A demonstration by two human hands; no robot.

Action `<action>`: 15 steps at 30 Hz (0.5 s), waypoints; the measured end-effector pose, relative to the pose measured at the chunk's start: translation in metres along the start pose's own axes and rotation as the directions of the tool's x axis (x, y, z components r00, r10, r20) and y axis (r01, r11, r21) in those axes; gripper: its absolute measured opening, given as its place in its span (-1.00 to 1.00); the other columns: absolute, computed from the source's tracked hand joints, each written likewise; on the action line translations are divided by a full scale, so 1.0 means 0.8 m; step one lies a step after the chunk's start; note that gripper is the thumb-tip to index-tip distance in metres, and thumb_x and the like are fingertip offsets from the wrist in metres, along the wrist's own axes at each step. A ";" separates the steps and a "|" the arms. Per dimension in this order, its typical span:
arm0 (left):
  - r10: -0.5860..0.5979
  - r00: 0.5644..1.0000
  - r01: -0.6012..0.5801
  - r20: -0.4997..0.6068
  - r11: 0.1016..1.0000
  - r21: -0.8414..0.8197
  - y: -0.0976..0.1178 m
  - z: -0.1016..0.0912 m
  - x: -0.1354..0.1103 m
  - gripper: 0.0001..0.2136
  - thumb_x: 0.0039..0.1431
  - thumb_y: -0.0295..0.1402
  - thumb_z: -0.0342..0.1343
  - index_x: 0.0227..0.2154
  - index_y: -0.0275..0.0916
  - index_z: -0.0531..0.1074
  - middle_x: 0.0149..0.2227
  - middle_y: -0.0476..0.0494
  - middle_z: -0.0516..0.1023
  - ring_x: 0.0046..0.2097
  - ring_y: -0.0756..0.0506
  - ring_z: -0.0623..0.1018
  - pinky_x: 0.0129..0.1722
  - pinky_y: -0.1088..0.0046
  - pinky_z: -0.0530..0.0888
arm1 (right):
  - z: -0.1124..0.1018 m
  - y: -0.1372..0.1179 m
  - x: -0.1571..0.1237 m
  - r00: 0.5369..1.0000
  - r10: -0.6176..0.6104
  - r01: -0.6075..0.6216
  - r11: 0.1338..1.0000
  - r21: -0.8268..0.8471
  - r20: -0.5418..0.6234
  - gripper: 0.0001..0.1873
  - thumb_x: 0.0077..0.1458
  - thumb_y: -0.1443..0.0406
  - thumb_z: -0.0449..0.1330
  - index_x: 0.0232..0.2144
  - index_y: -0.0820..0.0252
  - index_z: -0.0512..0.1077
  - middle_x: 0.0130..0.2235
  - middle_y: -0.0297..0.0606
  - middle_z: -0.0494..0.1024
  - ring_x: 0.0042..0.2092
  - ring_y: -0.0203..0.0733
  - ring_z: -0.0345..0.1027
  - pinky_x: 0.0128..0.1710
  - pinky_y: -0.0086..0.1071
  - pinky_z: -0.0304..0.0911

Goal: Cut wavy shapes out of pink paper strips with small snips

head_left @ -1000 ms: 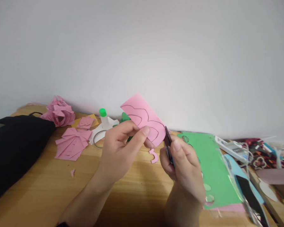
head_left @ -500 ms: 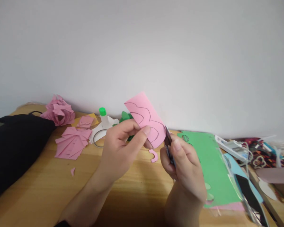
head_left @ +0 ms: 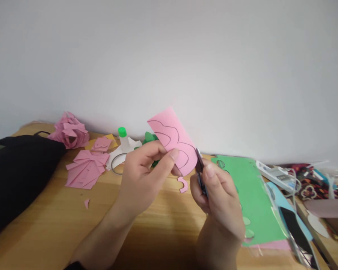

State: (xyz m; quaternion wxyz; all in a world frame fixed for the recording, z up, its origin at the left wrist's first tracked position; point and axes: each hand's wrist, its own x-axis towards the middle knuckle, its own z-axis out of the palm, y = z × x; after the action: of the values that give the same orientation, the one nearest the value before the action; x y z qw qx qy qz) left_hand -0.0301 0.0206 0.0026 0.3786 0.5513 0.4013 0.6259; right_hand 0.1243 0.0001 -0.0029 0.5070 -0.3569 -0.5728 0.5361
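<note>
Pinched between the thumb and fingers of my left hand (head_left: pixel 146 176) is a piece of pink paper (head_left: pixel 171 129) with curved dark lines drawn on it. My right hand (head_left: pixel 221 187) is closed on dark scissors (head_left: pixel 199 168), whose blades are at the paper's right edge, along a drawn curve. The handles are mostly covered by my fingers. Below the paper, a small curved pink offcut (head_left: pixel 183 185) lies on the wooden table (head_left: pixel 157 232). A smaller pink scrap (head_left: pixel 86 203) lies further left.
Left of my hands are folded pink papers (head_left: pixel 87 170), a pink paper bundle (head_left: pixel 69 131) and a black bag (head_left: pixel 19 176). A green-capped glue stick (head_left: pixel 123 138) stands behind. To the right lie green sheets (head_left: pixel 253 202) and a white power strip (head_left: pixel 276 174). The wall (head_left: pixel 169 56) rises behind.
The pink paper has shifted very slightly upward. Both hands keep the same holds, and the scissors stay at the paper's right edge.
</note>
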 end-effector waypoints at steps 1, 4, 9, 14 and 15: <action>-0.002 1.000 0.002 0.003 1.000 -0.003 0.000 0.000 0.000 -0.75 0.20 -0.47 0.15 -0.60 -0.19 0.42 -0.61 0.10 0.50 -0.53 0.06 0.51 -0.50 0.58 0.43 | 0.000 0.000 0.000 1.000 -0.004 0.004 1.000 0.002 -0.002 -0.61 0.37 0.10 0.03 -0.46 0.16 0.34 -0.70 -0.56 0.11 -0.69 -0.45 -0.21 -0.73 -0.53 -0.18; -0.036 0.999 0.036 0.016 0.999 0.002 0.001 0.000 0.000 -0.75 0.20 -0.47 0.15 -0.60 -0.17 0.43 -0.60 0.09 0.52 -0.50 0.04 0.53 -0.45 0.55 0.46 | -0.001 0.001 0.000 1.000 -0.013 0.013 1.000 0.016 -0.003 -0.61 0.37 0.12 0.03 -0.49 0.14 0.29 -0.69 -0.56 0.10 -0.68 -0.44 -0.21 -0.73 -0.52 -0.17; -0.084 0.996 0.085 0.026 0.996 -0.033 0.003 0.001 0.001 -0.74 0.19 -0.42 0.15 -0.62 -0.16 0.40 -0.60 0.05 0.51 -0.51 -0.01 0.52 -0.45 0.47 0.47 | -0.001 0.000 0.001 1.000 0.006 -0.005 1.000 -0.010 0.012 -0.63 0.37 0.10 0.02 -0.41 0.16 0.37 -0.70 -0.57 0.10 -0.69 -0.43 -0.24 -0.73 -0.51 -0.17; -0.126 0.989 0.135 0.073 0.981 -0.136 -0.002 0.002 0.003 -0.74 0.21 -0.40 0.14 -0.61 -0.18 0.41 -0.61 0.05 0.49 -0.51 0.00 0.50 -0.43 0.48 0.47 | -0.001 -0.001 0.001 1.000 0.002 -0.002 1.000 -0.016 0.005 -0.65 0.36 0.09 0.02 -0.39 0.15 0.37 -0.70 -0.58 0.10 -0.69 -0.44 -0.25 -0.74 -0.51 -0.19; -0.145 0.986 0.158 0.087 0.975 -0.159 -0.003 0.002 0.004 -0.74 0.22 -0.39 0.14 -0.60 -0.18 0.42 -0.62 0.05 0.48 -0.52 0.01 0.49 -0.42 0.48 0.47 | -0.001 -0.001 0.001 1.000 0.004 -0.004 1.000 -0.017 0.006 -0.65 0.36 0.08 0.03 -0.39 0.15 0.37 -0.70 -0.58 0.10 -0.70 -0.44 -0.25 -0.75 -0.51 -0.19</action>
State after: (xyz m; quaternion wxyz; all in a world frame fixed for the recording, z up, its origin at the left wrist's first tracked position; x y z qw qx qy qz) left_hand -0.0289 0.0246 0.0016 0.4843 0.5087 0.3746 0.6053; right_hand 0.1247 0.0007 -0.0017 0.5013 -0.3607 -0.5782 0.5332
